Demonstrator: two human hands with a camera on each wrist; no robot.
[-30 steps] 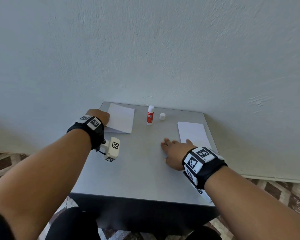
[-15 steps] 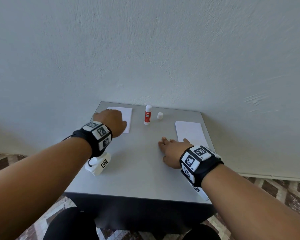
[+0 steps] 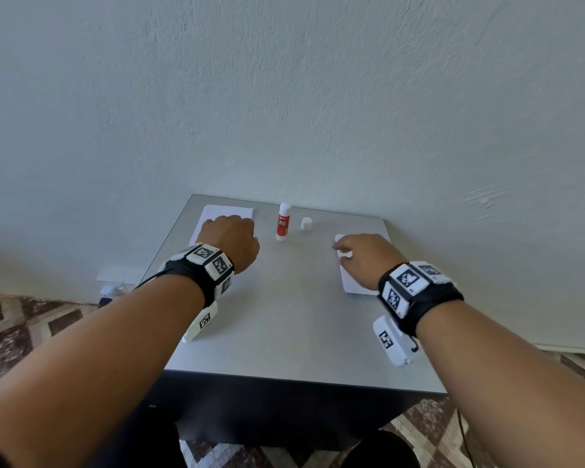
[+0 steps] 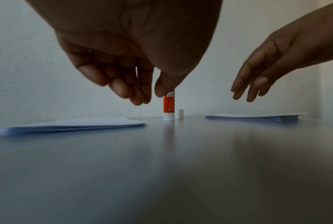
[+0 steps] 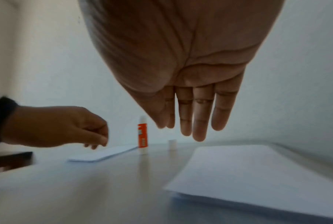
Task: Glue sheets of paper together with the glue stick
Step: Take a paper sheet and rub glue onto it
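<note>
While both hands hang empty, left hand (image 3: 232, 238) loosely curled over the left paper stack (image 3: 213, 214), right hand (image 3: 368, 258) straight-fingered above the right paper stack (image 5: 257, 174), peel only one top sheet before reaching back for the uncapped glue stick (image 3: 283, 221) standing beside its cap (image 3: 306, 224).

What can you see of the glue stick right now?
The glue stick stands upright on the grey table near the back edge by the wall, between the two paper stacks. Its body carries an orange-red label with white lettering, over a white ridged base and a white top. A small white cap stands apart to its right, so it looks uncapped. Neither hand touches it; the left hand hovers nearby.
</note>
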